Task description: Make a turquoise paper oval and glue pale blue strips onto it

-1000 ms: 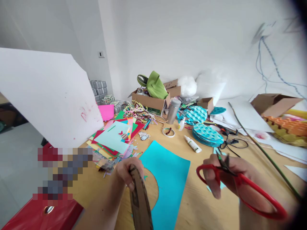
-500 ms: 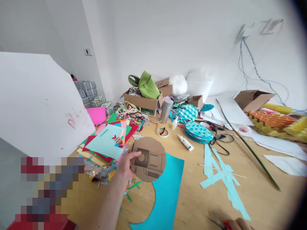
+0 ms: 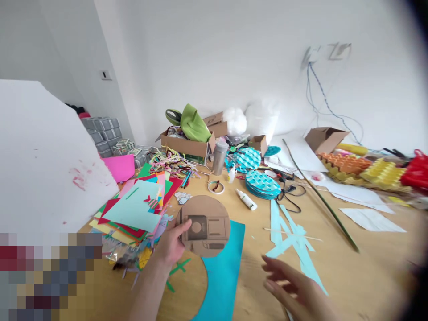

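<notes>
One cardboard disc (image 3: 205, 225) pinched by its edge in my left hand (image 3: 172, 247), print facing me for viewing; right hand (image 3: 294, 290) alongside, spread, empty.

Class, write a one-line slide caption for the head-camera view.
Left hand holds a printed cardboard disc over cyan paper while the open right hand hovers above the cluttered craft table.

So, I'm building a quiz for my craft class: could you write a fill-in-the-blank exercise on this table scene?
The left hand holds a round ___ disc.
The right hand is open and holds ___.
The glue bottle lies on its ___.
Missing words: cardboard; nothing; side.
</notes>
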`<state>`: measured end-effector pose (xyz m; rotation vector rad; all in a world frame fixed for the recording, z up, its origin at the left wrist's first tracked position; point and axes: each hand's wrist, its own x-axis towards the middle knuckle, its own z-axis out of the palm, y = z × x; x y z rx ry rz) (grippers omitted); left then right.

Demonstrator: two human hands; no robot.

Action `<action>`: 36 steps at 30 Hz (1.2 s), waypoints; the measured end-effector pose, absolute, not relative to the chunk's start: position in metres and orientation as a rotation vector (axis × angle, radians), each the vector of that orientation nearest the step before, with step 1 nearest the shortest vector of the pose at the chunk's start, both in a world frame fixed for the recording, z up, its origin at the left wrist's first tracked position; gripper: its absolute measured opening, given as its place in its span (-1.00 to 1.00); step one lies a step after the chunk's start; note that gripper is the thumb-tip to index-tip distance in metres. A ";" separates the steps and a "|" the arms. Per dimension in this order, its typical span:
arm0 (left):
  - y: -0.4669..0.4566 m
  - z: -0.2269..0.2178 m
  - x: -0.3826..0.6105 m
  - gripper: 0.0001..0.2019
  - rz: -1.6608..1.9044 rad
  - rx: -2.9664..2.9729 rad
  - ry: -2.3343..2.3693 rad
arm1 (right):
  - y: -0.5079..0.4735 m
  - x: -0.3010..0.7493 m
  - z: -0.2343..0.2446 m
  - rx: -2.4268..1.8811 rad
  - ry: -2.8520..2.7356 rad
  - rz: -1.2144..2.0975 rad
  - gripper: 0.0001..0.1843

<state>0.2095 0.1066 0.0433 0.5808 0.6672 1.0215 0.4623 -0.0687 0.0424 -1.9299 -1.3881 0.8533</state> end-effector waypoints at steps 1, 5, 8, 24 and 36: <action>0.103 0.043 0.211 -0.61 0.973 0.604 0.631 | -0.056 0.452 0.052 -1.765 -1.317 0.941 -0.38; 0.090 0.042 0.216 -0.56 0.800 0.690 0.512 | -0.014 0.422 0.064 -1.331 -1.208 1.212 -0.42; 0.092 0.036 0.218 -0.56 0.767 0.743 0.439 | -0.001 0.413 0.061 -1.347 -1.182 1.235 -0.54; 0.107 0.026 0.217 -0.62 0.673 0.774 0.587 | -0.018 0.427 0.020 -1.398 -1.557 0.126 -0.47; 0.099 0.035 0.227 -0.49 0.782 0.899 0.631 | 0.003 0.404 0.023 -1.114 -0.526 1.318 -0.64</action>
